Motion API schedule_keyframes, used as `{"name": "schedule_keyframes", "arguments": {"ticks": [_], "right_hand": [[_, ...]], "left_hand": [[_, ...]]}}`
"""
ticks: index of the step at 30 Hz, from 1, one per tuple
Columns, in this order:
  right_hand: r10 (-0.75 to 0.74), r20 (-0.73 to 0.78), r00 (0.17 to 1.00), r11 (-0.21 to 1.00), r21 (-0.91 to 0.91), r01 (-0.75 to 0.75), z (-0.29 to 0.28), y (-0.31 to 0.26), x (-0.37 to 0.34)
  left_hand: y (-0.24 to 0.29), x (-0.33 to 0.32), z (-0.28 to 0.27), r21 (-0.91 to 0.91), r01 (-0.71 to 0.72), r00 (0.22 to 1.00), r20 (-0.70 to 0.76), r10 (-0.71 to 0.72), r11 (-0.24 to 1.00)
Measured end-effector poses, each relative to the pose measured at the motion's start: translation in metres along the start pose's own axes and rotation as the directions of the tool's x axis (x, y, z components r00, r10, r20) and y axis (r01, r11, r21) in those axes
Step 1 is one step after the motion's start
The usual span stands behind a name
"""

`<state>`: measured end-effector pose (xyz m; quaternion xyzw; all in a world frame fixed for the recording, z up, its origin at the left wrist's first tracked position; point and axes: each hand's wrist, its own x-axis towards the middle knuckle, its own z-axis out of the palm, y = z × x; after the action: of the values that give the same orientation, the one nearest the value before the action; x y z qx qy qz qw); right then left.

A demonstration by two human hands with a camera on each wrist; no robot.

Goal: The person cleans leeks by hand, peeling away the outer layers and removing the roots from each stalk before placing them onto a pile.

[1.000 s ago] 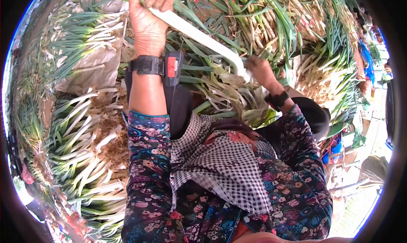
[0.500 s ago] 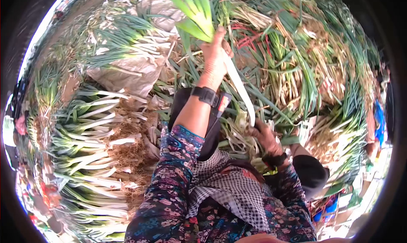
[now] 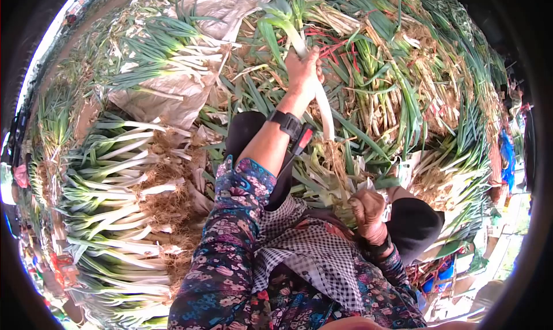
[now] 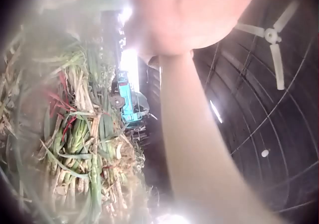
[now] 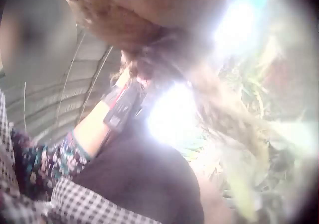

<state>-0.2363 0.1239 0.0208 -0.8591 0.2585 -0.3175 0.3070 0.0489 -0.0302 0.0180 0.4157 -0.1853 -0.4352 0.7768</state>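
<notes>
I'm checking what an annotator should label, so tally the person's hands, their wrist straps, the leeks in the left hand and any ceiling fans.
Hands: 2, left hand and right hand
Wrist straps: 2, left strap and right strap
Held leek: 1
Ceiling fan: 1
Total: 6

The leek (image 3: 324, 111) had a smooth shaft with a faint sheen, while the strands (image 3: 336, 157) at its base looked dry, rough and fibrous. The sheet (image 3: 173, 108) seemed to be plastic, creased and dull. The sleeve (image 3: 222, 232) was matt printed cloth, the apron (image 3: 314, 261) soft, rumpled checked cloth and the trousers (image 3: 416, 226) plain matt cloth. The watch strap (image 3: 284, 122) looked like matt rubber or plastic. The fan (image 4: 271, 36) was smooth; its material could not be told.
</notes>
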Motion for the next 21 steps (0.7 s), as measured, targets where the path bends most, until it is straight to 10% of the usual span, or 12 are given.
{"name": "schedule_keyframes", "arguments": {"ticks": [5,8,11,15,17,19,21], "right_hand": [[0.19,0.044,0.981,0.747,-0.654,-0.116,-0.022,0.09,-0.028],[0.56,-0.038,0.828,0.822,0.154,-0.548,-0.021,0.05,0.032],[0.505,-0.016,0.863,0.701,0.591,-0.399,0.025,0.017,0.075],[0.534,0.165,0.829,0.769,0.312,-0.558,0.047,0.025,0.046],[0.388,0.405,0.828,0.836,0.224,-0.501,0.033,0.029,0.019],[0.178,0.232,0.956,0.975,0.089,-0.203,0.049,0.049,-0.011],[0.328,0.412,0.85,0.934,-0.278,-0.225,0.036,0.087,-0.025]], "left_hand": [[-0.012,-0.013,0.002,-0.03,0.049,0.999,-0.001,-0.049,0.998],[-0.028,-0.025,-0.001,0.027,-0.002,0.999,0.049,0.0,1.0],[-0.049,-0.034,0.006,0.032,-0.052,0.999,-0.002,0.052,0.998],[-0.007,-0.033,0.008,-0.071,-0.163,0.985,-0.067,0.159,0.984],[0.03,-0.01,-0.013,-0.059,-0.258,0.955,-0.165,0.246,0.964],[0.07,-0.007,-0.032,-0.061,-0.383,0.9,-0.25,0.357,0.922],[0.102,-0.001,-0.072,0.046,-0.527,0.826,-0.205,0.524,0.849]]}}
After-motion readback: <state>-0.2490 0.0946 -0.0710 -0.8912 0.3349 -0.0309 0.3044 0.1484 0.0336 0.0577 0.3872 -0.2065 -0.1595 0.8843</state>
